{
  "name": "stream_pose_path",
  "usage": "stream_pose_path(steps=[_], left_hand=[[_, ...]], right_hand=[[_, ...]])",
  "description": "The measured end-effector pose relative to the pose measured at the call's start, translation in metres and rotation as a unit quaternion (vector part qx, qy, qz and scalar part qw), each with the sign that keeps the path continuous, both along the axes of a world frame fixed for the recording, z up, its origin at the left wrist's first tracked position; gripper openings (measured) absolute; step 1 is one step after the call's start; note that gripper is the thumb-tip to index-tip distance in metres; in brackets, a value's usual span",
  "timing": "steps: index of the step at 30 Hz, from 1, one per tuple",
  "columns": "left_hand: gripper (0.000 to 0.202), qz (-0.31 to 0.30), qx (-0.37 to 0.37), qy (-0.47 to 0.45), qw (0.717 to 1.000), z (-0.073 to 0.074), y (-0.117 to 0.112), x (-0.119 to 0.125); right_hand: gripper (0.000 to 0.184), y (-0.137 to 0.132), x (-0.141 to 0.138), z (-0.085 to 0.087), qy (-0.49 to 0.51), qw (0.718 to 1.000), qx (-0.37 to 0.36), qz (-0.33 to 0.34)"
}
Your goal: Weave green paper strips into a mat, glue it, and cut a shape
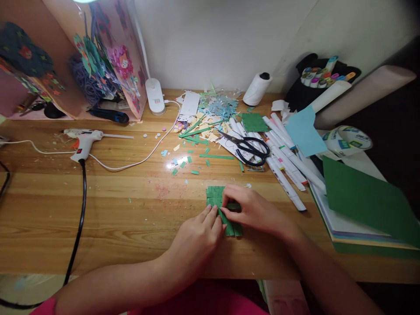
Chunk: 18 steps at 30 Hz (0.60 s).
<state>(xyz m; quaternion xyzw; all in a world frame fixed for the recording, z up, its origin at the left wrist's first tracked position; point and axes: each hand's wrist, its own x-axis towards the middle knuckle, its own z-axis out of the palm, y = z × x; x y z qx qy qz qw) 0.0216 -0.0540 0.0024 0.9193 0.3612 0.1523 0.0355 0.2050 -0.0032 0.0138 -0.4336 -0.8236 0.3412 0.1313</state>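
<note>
A small mat of woven green paper strips [215,194] lies on the desk in front of me, its lower part partly covered by my hands. My left hand [200,232] rests on its left side, fingers together and bent, holding it down against the desk. From the right, my right hand [251,208] pinches with thumb and index finger at the middle of the mat, closed on a green strip there. The exact grip is partly hidden by the fingers. Above the mat, several short green paper scraps [195,172] are scattered.
Black-handled scissors [252,148] lie on white markers [285,183]. A paper scrap pile [213,113] is at the back. At left are a hot glue gun [83,142] and its black cable [82,210]. Green paper sheets [367,197] and a tape roll [348,140] lie right.
</note>
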Motion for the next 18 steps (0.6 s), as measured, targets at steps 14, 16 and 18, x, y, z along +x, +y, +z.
stream_pose_path(steps=[14,16,18], left_hand=[[0.023,0.002,0.007,0.007,1.0,0.0019,0.0008,0.0006],[0.023,0.004,0.01,0.007,1.0,0.0011,0.0011,0.0004],[0.023,0.005,0.016,0.005,1.0,0.0005,0.0012,0.0]], right_hand=[[0.006,-0.0021,-0.0039,0.0002,-0.019,1.0,0.004,0.003],[0.006,-0.0022,-0.0034,0.0005,-0.022,1.0,0.015,0.008],[0.008,-0.0021,-0.0027,0.0002,-0.026,0.999,0.023,0.011]])
